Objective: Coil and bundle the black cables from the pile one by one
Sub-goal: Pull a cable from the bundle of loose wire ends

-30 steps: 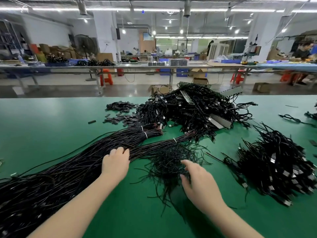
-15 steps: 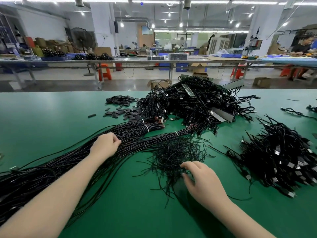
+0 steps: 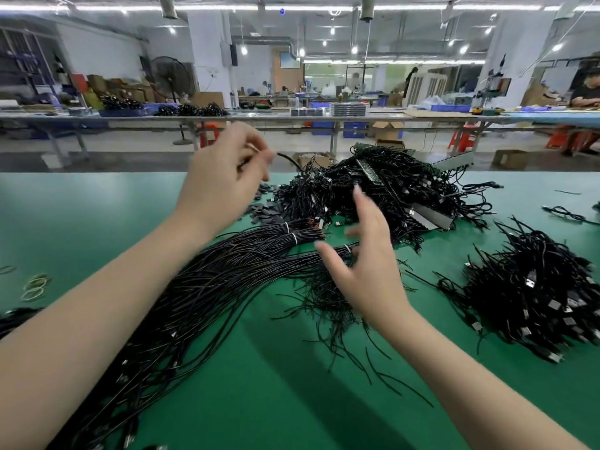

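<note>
A long pile of straight black cables (image 3: 201, 287), banded with white ties, runs across the green table (image 3: 81, 222) from lower left to centre. My left hand (image 3: 224, 177) is raised above it and pinches the end of one black cable (image 3: 289, 159) between fingertips. My right hand (image 3: 367, 264) hovers over the small heap of thin black ties (image 3: 328, 303), fingers spread, holding nothing that I can see. Both hands are blurred.
A tangled heap of cables with grey strips (image 3: 389, 193) lies behind the hands. A heap of bundled cables with plugs (image 3: 535, 293) sits at right. Small black pieces (image 3: 263, 212) and rubber bands (image 3: 34, 285) lie on the table. Workbenches stand beyond.
My left hand rose off the cable pile with one cable end pinched. My right hand lifted from the heap of ties and opened.
</note>
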`<state>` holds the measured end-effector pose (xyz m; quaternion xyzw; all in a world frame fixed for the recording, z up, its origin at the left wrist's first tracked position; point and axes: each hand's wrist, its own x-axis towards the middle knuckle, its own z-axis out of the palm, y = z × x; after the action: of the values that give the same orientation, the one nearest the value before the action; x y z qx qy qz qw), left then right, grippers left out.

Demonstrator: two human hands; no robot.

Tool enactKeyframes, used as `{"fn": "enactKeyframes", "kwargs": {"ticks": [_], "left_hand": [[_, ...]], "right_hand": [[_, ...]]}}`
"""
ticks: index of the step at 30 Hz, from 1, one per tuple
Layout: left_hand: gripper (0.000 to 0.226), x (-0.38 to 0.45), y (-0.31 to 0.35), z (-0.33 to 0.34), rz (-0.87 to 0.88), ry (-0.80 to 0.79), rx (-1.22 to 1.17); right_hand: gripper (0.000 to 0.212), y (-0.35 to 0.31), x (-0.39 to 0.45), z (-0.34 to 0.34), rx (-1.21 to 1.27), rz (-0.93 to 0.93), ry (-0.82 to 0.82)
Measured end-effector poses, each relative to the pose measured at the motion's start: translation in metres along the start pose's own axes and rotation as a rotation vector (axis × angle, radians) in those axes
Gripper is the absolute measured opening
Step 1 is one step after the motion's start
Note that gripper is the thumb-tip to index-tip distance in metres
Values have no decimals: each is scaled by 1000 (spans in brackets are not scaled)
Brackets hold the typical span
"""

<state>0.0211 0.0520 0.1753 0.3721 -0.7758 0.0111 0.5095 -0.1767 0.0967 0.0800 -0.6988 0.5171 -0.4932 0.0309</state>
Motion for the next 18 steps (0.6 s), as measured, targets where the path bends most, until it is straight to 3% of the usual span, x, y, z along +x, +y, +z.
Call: {"fn": "enactKeyframes", "kwargs": {"ticks": [2,5,6,8,11,15,18], "left_hand": [[4,-10,13,7,53,-62,24],[7,-24,15,14,24,-38,-14],[5,-27,11,14,5,-36,-18],[8,-32,-3,13,-25,-72,-23],[26,-49,-35,4,-87,-177,-35],[32,-67,-72,-9,-277,-350,-150],[26,-76,-83,-6,-385,-429,-253]], "right_hand": [[78,-27,37,-6,-49,-28,-80],[24,-55,79,-29,74,-21,-405],[19,-59,89,-39,79,-24,-458],[19,-61,107,-69,62,-8,-403],[19,-52,126,-133,46,5,-147],[26,4,117,-205,-606,-34,-10],[24,57,77,-218,-907,126,-71]]}}
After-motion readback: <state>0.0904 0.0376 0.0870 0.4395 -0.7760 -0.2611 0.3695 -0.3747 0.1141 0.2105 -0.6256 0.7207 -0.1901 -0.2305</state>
